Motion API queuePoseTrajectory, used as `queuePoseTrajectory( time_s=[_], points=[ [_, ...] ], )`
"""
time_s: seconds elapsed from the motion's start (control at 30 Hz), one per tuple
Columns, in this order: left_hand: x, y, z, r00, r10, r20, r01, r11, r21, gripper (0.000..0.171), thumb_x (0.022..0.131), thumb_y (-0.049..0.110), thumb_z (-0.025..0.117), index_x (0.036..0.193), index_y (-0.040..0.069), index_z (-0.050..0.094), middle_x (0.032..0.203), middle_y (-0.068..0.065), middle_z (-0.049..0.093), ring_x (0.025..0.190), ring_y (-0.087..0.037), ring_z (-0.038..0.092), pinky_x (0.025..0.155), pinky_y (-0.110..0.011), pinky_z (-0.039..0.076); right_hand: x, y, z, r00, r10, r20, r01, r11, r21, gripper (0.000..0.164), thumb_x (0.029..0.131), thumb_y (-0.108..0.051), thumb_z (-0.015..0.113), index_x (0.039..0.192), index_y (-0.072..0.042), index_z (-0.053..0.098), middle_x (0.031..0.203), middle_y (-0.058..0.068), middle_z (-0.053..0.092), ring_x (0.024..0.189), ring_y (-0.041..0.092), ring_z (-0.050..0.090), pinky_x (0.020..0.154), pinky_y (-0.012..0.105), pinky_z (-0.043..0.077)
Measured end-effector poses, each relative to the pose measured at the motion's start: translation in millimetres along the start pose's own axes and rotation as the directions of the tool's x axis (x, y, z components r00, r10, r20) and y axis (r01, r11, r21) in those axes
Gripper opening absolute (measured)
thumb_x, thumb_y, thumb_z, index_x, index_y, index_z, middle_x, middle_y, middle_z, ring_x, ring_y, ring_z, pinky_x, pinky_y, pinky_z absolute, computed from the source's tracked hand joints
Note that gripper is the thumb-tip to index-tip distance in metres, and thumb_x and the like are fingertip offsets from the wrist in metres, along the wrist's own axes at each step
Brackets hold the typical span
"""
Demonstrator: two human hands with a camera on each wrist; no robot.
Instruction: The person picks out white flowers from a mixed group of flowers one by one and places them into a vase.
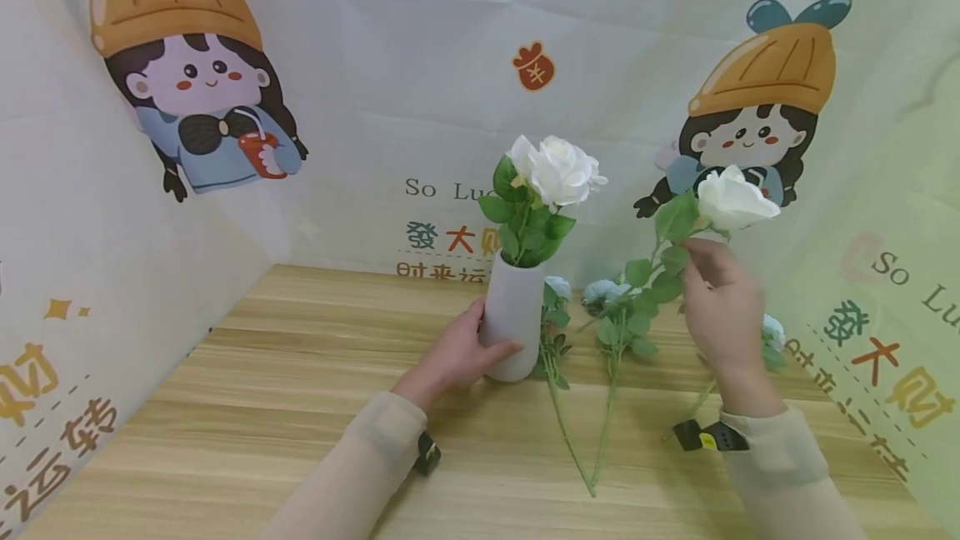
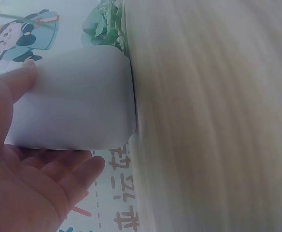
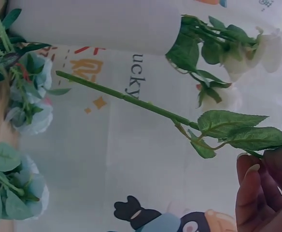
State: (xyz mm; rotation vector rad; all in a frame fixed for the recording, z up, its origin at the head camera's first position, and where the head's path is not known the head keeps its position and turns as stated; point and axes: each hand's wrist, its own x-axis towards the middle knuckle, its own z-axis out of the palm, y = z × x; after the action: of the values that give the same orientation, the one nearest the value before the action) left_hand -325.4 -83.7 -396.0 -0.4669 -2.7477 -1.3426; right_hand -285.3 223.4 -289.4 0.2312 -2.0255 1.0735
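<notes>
My left hand (image 1: 457, 355) holds a white vase (image 1: 516, 319) upright on the table, thumb on the near side. In the left wrist view the fingers (image 2: 78, 181) lie along the vase's side. White roses (image 1: 561, 173) with green leaves stand in the vase. To the right, my right hand (image 1: 724, 315) pinches the stem of another white rose (image 1: 737, 200) just below its bloom, off the table. In the right wrist view its cut green stem (image 3: 131, 99) slants toward the vase, the end apart from it, with leaves near the fingertips.
Pale blue flowers (image 1: 600, 294) on long stems lie on the wooden table (image 1: 247, 407) right of the vase. Another pale blue bloom (image 1: 772, 332) lies behind my right wrist. A printed cloth backdrop (image 1: 390, 65) encloses the table at the back and sides.
</notes>
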Motion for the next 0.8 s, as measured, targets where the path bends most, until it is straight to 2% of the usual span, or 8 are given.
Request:
queuePoseTrajectory(
  time_s=[0.1, 0.2, 0.27, 0.5, 0.6, 0.8],
  points=[
    [0.5, -0.7, -0.1, 1.0, -0.003, -0.002, 0.003, 1.0, 0.002, 0.09, 0.089, 0.045, 0.074, 0.154, 0.01, 0.024, 0.147, -0.012, 0.04, 0.128, -0.024, 0.041, 0.106, -0.048, 0.039, 0.5, -5.5, -2.6, 0.998, -0.033, -0.052, 0.036, 0.998, 0.061, 0.017, 0.098, -0.01, 0.059, 0.109, -0.003, 0.071, 0.096, -0.007, 0.07, 0.087, 0.006, 0.062, 0.059, 0.007, 0.051],
    [0.8, -1.5, 0.1, 1.0, 0.001, -0.002, -0.001, 1.0, 0.005, 0.09, 0.089, 0.045, 0.074, 0.154, 0.009, 0.024, 0.147, -0.013, 0.04, 0.128, -0.024, 0.041, 0.106, -0.048, 0.039, 0.3, -12.2, -5.5, 0.994, -0.061, -0.094, 0.074, 0.988, 0.137, 0.015, 0.097, -0.005, 0.062, 0.107, 0.001, 0.07, 0.094, -0.014, 0.068, 0.085, 0.008, 0.064, 0.053, 0.007, 0.051],
    [1.4, -2.0, 0.3, 1.0, 0.007, -0.004, -0.007, 1.0, 0.011, 0.09, 0.089, 0.045, 0.074, 0.154, 0.009, 0.024, 0.147, -0.013, 0.04, 0.127, -0.024, 0.041, 0.106, -0.048, 0.039, 0.3, -16.8, -7.3, 0.991, -0.072, -0.115, 0.094, 0.976, 0.195, 0.014, 0.096, -0.003, 0.063, 0.106, 0.003, 0.07, 0.094, -0.012, 0.07, 0.083, 0.009, 0.065, 0.046, 0.008, 0.05],
    [1.7, -2.3, 0.2, 1.0, 0.013, -0.002, -0.013, 1.0, 0.005, 0.09, 0.089, 0.045, 0.074, 0.154, 0.009, 0.024, 0.146, -0.014, 0.041, 0.127, -0.025, 0.042, 0.106, -0.048, 0.04, -0.5, -38.1, -14.0, 0.975, -0.12, -0.185, 0.171, 0.941, 0.293, 0.017, 0.094, -0.001, 0.067, 0.106, 0.011, 0.067, 0.096, 0.0, 0.073, 0.071, 0.011, 0.064, 0.043, 0.01, 0.048],
    [1.7, -2.9, 0.0, 1.0, 0.018, -0.004, -0.018, 1.0, 0.002, 0.089, 0.089, 0.045, 0.074, 0.154, 0.009, 0.024, 0.146, -0.013, 0.041, 0.127, -0.024, 0.042, 0.106, -0.048, 0.04, -1.3, -55.5, -16.9, 0.964, -0.131, -0.23, 0.21, 0.907, 0.364, 0.016, 0.093, 0.002, 0.066, 0.104, 0.014, 0.066, 0.094, 0.006, 0.073, 0.064, 0.01, 0.062, 0.042, 0.01, 0.048],
    [0.5, -1.5, 0.0, 1.0, 0.021, -0.005, -0.02, 1.0, 0.011, 0.087, 0.09, 0.044, 0.074, 0.153, 0.009, 0.026, 0.145, -0.013, 0.043, 0.126, -0.024, 0.043, 0.105, -0.047, 0.041, 0.1, -78.7, -18.6, 0.935, -0.156, -0.318, 0.316, 0.773, 0.551, 0.013, 0.09, 0.011, 0.064, 0.1, 0.019, 0.064, 0.092, 0.014, 0.071, 0.06, 0.012, 0.059, 0.041, 0.012, 0.047]
  ],
)
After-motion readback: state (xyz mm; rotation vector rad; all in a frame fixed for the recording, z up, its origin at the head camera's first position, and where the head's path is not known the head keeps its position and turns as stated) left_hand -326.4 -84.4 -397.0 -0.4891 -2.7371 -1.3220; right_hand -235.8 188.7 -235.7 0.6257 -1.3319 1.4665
